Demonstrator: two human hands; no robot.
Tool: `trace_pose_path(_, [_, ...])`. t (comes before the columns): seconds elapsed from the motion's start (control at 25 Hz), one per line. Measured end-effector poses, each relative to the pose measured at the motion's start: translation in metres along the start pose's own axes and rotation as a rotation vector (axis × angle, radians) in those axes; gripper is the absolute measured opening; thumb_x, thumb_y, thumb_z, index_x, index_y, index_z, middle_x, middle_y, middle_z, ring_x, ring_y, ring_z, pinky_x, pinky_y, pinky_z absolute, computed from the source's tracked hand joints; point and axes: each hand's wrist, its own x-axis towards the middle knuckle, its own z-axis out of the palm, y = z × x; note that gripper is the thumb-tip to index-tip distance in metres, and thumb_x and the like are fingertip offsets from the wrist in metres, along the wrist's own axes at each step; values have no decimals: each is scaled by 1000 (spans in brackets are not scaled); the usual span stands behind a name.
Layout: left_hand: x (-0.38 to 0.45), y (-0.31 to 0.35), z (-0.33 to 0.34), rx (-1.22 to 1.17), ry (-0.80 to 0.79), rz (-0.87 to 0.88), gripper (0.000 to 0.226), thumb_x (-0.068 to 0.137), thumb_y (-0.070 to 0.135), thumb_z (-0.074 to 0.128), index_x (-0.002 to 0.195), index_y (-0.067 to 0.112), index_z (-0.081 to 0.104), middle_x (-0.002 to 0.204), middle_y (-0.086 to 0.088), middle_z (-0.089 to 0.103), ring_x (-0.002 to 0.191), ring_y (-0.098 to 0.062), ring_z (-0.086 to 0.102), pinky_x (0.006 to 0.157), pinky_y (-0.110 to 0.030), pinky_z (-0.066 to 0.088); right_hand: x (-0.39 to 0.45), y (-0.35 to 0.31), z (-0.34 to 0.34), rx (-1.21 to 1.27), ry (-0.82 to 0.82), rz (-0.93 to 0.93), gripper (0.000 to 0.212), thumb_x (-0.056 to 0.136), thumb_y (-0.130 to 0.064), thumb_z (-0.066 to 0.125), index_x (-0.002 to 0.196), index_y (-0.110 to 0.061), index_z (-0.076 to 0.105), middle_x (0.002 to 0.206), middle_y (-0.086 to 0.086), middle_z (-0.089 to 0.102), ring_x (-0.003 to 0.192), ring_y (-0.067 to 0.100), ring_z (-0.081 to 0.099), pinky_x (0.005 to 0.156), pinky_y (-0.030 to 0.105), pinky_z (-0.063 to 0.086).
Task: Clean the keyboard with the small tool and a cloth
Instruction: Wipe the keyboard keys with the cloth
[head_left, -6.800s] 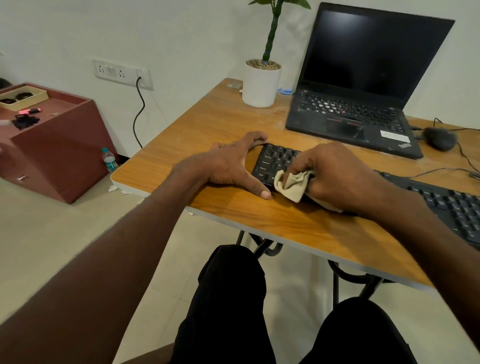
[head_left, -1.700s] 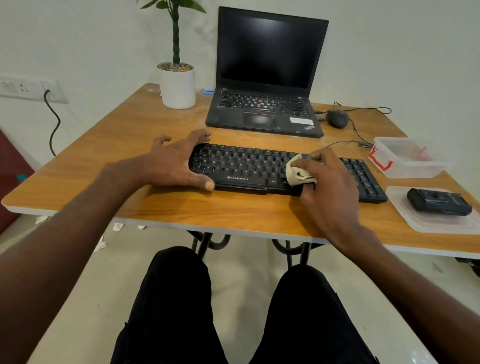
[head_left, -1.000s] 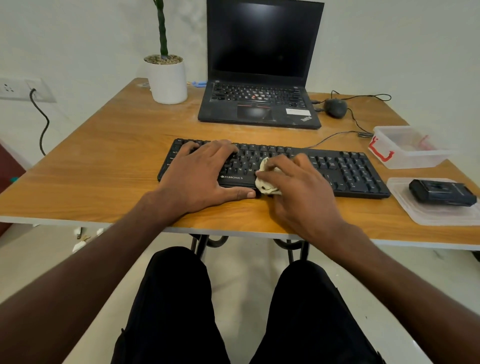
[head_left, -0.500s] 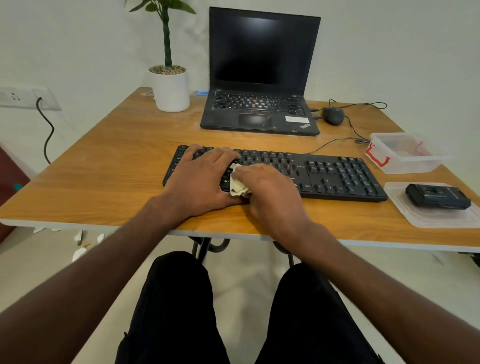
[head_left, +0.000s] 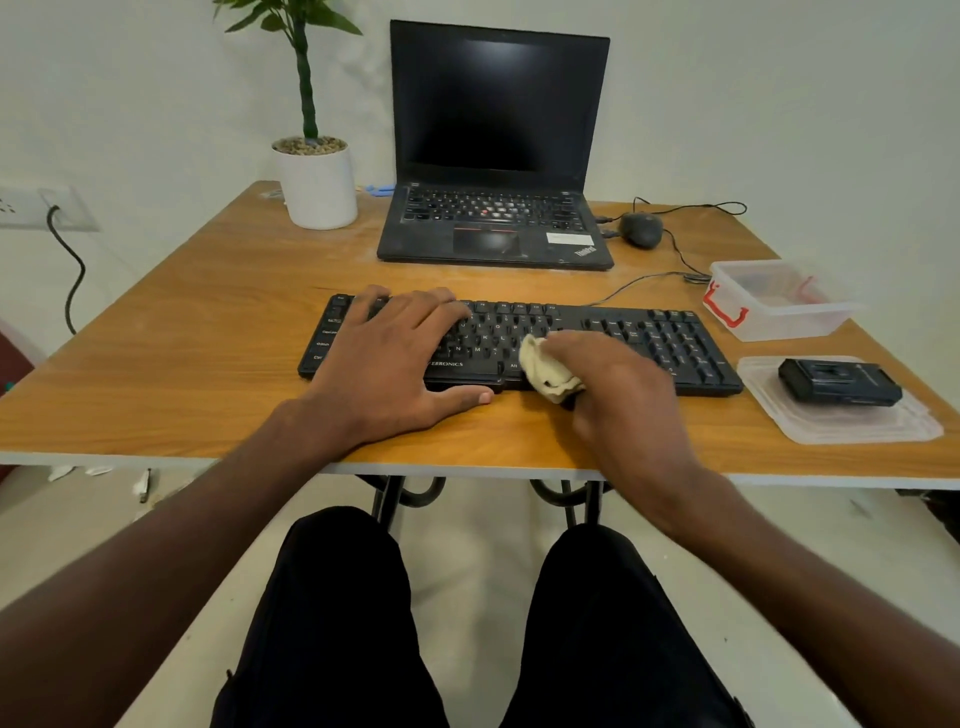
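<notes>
My left hand (head_left: 395, 358) lies flat, fingers spread, on the keyboard (head_left: 613, 338); my right hand (head_left: 618, 384) has fingers clamped round the cloth (head_left: 545, 369) against its front edge

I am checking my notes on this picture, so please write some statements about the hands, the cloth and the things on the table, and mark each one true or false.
1. The right hand holds the cloth on the keyboard. True.
2. The left hand is lifted off the keyboard. False: it lies flat on the left part, thumb at the front edge.
3. The laptop is closed. False: it is open, with a dark screen.
4. A plant pot stands left of the laptop. True.
5. The mouse lies inside the clear box. False: it lies on the table, beside the laptop.
</notes>
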Motion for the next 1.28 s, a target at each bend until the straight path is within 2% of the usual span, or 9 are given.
trace_pose_path(0.16, [-1, 7, 5, -105, -1, 132, 60, 97, 74, 42, 148, 43, 49, 155, 19, 50, 146, -6, 43, 123, -52, 9, -14, -5, 9, -40, -105, -213, 61, 78, 3, 73, 137, -12, 66, 145, 6, 62, 137, 26, 55, 112, 43, 47])
trace_pose_path(0.32, [-2, 1, 7, -120, 21, 110, 53, 99, 71, 45, 146, 46, 52, 150, 20, 52, 140, -7, 45, 116, -52, 15, -22, 21, -20, -130, -57, 10, 49, 72, 2, 84, 119, -11, 77, 130, 5, 72, 122, 27, 65, 99, 44, 56])
trace_pose_path(0.4, [-2, 2, 7, -117, 28, 117, 53, 100, 69, 45, 146, 46, 53, 147, 20, 51, 136, -9, 46, 112, -50, 18, -19, 22, -24, -169, -15, 117, 44, 77, 0, 82, 120, -10, 76, 128, 8, 72, 121, 28, 64, 100, 43, 53])
trace_pose_path(0.52, [-1, 3, 6, -119, 26, 122, 54, 99, 69, 43, 146, 44, 55, 143, 18, 52, 133, -10, 46, 107, -43, 17, -11, 6, -7, -88, -16, -30, 51, 80, 5, 75, 129, -9, 71, 136, 8, 68, 129, 27, 59, 111, 43, 48])
trace_pose_path(0.64, [-3, 4, 6, -124, 22, 116, 54, 98, 68, 41, 144, 44, 58, 140, 16, 53, 132, -12, 46, 99, -39, 16, -10, 5, -4, -120, -41, -77, 47, 81, 1, 74, 126, -13, 73, 135, 2, 69, 113, 26, 58, 89, 37, 54])
trace_pose_path(0.76, [-3, 4, 6, -137, 25, 117, 50, 98, 65, 44, 140, 44, 61, 138, 15, 54, 130, -14, 46, 95, -39, 17, -5, 23, -19, -187, 26, 137, 38, 86, -9, 77, 124, -16, 74, 126, -1, 72, 100, 20, 47, 78, 28, 34])
trace_pose_path(0.96, [0, 21, 3, -176, 70, 14, 44, 98, 64, 46, 136, 45, 57, 137, 17, 53, 130, -11, 47, 102, -41, 20, 7, 41, -25, -110, 130, 234, 45, 86, 0, 67, 127, -18, 72, 128, 0, 71, 110, 27, 60, 88, 37, 50])
trace_pose_path(1.16, [8, 69, 12, -177, 41, -61, 51, 104, 57, 50, 153, 40, 47, 160, 17, 46, 148, -7, 38, 119, -45, 15, 3, 17, -8, -213, -6, -10, 43, 81, -10, 81, 123, -18, 74, 124, -1, 70, 103, 26, 55, 75, 32, 45])
trace_pose_path(1.28, [7, 67, 13, -172, 57, -84, 46, 106, 45, 54, 152, 39, 51, 160, 17, 47, 148, -6, 39, 115, -41, 14, 6, 43, -25, -260, 17, 171, 34, 92, -18, 72, 125, -22, 73, 123, -3, 68, 112, 26, 50, 77, 31, 39])
